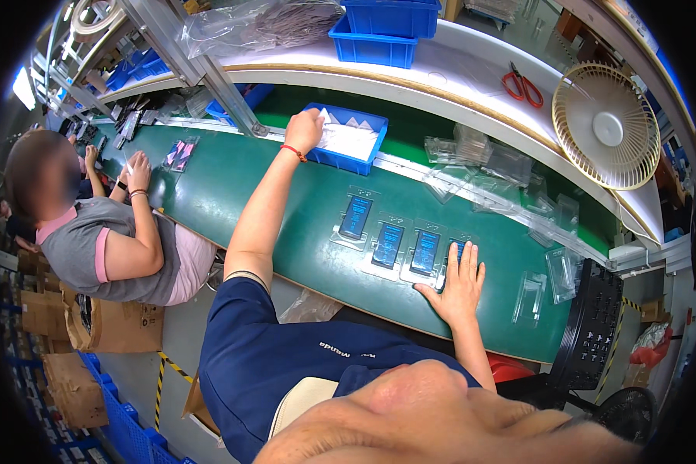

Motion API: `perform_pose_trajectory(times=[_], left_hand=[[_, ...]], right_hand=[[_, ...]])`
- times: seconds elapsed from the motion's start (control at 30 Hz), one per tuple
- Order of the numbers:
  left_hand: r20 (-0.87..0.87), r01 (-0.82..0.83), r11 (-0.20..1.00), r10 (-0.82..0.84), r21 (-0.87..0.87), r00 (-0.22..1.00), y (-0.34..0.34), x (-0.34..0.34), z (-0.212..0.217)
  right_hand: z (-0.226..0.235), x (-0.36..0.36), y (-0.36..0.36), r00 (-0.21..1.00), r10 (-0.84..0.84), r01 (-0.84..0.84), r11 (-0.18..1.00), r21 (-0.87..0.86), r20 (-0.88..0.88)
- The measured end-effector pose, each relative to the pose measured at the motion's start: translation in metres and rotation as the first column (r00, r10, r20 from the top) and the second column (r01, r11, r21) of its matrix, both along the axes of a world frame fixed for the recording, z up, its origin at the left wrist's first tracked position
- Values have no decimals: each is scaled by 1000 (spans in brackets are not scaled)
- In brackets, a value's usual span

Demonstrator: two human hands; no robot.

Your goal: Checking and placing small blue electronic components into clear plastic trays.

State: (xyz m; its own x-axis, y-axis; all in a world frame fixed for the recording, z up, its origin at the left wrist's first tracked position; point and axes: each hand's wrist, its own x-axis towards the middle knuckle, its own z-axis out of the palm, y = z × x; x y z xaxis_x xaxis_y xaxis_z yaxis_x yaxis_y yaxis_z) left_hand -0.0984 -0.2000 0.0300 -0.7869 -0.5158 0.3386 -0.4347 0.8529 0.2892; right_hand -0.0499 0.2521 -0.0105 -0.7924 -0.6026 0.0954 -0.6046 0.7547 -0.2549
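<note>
Stretched forward, my left arm reaches a blue bin point(346, 163) that holds white folded paper slips point(352, 139). My left hand point(305, 131) is at the bin's left end with its fingers closed; a white corner shows at the fingertips, but what they grip is unclear. Fingers spread, my right hand point(460, 286) lies flat over the rightmost of several clear plastic trays, covering most of it. Each tray carries a dark, phone-like rectangular piece with blue marks; a left one point(356, 216), a middle one point(387, 245) and another one point(425, 251) are uncovered.
On the green table point(309, 240), clear plastic shells point(479, 155) lie heaped at the back right, and an empty clear tray point(530, 298) at right. The shelf above holds red scissors point(523, 87), a round fan point(607, 127) and blue bins point(375, 46). A co-worker point(124, 232) sits at left.
</note>
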Motion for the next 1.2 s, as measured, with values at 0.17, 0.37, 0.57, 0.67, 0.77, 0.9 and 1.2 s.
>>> perform_pose_trajectory(times=[0.17, 0.37, 0.57, 0.67, 0.77, 0.9, 1.2], left_hand=[[-402, 313, 539, 52, 782, 914, 23, 29, 8], [-358, 381, 145, -160, 913, 920, 129, 73, 4], [-318, 321, -22, -206, 947, 925, 158, 107, -17], [-332, 326, -82, -73, 942, 941, 151, 122, -23], [-313, 313, -20, -9, 950, 950, 154, 128, -21], [-293, 306, 117, -114, 945, 949, 168, 128, -21], [-454, 462, 260, -94, 848, 886, 175, 127, -23]], right_hand=[[8, -2, -3, 1000, 9, -8, 990, -144, 4], [24, -26, -82, 945, 265, 0, 586, -811, 191], [4, -26, -117, 805, 349, 227, 565, -793, 479], [9, -14, -105, 910, 206, -390, 717, -577, -359], [-4, -1, -101, 849, 347, -505, 755, -418, -399], [8, -1, -103, 936, 333, -330, 722, -609, -113], [7, -31, -64, 938, 139, 123, 726, -677, 319]])
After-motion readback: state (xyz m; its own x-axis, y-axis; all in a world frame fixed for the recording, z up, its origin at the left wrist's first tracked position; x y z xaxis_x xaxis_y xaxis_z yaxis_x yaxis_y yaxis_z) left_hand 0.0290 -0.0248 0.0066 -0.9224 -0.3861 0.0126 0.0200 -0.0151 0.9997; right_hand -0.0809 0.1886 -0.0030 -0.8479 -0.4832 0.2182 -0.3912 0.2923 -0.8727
